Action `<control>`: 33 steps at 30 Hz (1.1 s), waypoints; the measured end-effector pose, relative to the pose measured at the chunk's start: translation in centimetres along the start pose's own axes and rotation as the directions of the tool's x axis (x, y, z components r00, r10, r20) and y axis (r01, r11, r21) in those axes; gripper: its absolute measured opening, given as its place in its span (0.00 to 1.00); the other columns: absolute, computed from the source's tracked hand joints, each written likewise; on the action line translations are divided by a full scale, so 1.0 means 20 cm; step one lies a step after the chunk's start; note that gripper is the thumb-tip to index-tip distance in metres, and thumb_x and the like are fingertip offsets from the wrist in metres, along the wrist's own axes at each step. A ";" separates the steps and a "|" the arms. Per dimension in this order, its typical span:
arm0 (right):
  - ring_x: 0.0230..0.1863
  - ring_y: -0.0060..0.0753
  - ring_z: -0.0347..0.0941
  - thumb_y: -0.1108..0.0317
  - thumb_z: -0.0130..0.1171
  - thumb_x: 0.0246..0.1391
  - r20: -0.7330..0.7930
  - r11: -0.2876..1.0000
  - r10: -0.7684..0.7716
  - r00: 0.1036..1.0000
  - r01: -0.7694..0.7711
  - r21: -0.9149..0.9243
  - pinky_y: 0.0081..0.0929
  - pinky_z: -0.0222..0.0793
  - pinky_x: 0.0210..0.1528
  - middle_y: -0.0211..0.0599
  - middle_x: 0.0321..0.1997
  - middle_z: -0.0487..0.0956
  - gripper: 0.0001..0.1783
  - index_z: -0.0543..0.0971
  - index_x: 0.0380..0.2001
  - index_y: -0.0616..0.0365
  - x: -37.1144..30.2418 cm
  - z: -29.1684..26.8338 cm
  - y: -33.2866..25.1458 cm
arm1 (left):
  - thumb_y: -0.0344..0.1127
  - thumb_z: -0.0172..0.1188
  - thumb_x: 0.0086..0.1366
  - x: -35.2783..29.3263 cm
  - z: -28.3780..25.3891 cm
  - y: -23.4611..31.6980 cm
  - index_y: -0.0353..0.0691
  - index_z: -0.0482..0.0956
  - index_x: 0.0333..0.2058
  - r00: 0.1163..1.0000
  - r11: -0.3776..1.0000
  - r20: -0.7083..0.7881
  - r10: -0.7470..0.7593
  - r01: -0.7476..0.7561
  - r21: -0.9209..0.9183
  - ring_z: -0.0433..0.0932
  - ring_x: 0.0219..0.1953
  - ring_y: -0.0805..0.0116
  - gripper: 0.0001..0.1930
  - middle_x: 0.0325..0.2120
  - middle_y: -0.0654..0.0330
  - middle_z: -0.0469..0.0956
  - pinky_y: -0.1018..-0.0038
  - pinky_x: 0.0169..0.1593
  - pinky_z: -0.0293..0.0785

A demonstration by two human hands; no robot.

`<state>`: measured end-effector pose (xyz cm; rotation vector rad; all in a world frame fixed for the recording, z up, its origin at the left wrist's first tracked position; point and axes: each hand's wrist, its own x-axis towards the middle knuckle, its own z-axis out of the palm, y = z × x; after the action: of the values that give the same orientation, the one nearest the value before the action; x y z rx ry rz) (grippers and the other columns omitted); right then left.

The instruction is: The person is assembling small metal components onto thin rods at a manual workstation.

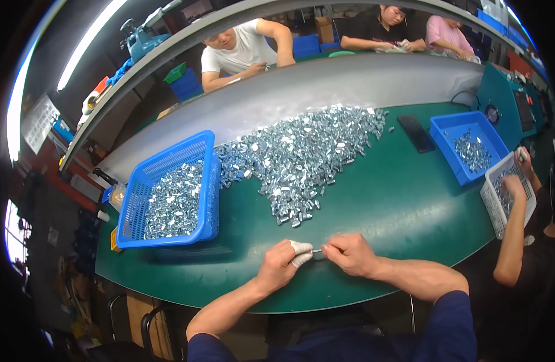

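A small, grey metal piece (317,251) is held between the 2 hands, above the green tabletop (404,187) near its front edge: its left end is pinched by the left hand (281,263), on which white finger coverings (301,247) are worn, and its right end by the fingertips of the right hand (353,256). The hands are set close together, with only a short gap bridged by the piece; whether 1 part or 2 are gripped cannot be told. Because so little of it can be grasped, the piece could be lost if either pinch were loosened or the smooth coverings slipped. If dropped, it could be bounced over the near edge — or mixed into the loose pile (313,157) just beyond, where similar parts are heaped. Parts could also be scattered if the filled blue basket (211,211), standing beside the pile, were knocked by a forearm.
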<state>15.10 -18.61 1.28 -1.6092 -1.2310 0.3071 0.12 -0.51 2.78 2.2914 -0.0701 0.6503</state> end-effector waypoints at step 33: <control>0.22 0.17 0.71 0.55 0.53 0.74 -0.096 0.815 0.358 0.929 -0.260 0.518 0.21 0.66 0.26 0.28 0.19 0.76 0.25 0.79 0.25 0.60 0.04 -0.10 0.04 | 0.23 0.65 0.66 0.31 -0.88 0.09 0.35 0.77 0.59 0.907 0.660 -0.396 0.141 0.212 0.721 0.78 0.59 0.54 0.22 0.59 0.49 0.78 0.64 0.57 0.77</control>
<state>17.33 -19.10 1.86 -1.3363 -0.6592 0.6132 -2.54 10.93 17.31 2.8484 0.5683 1.3435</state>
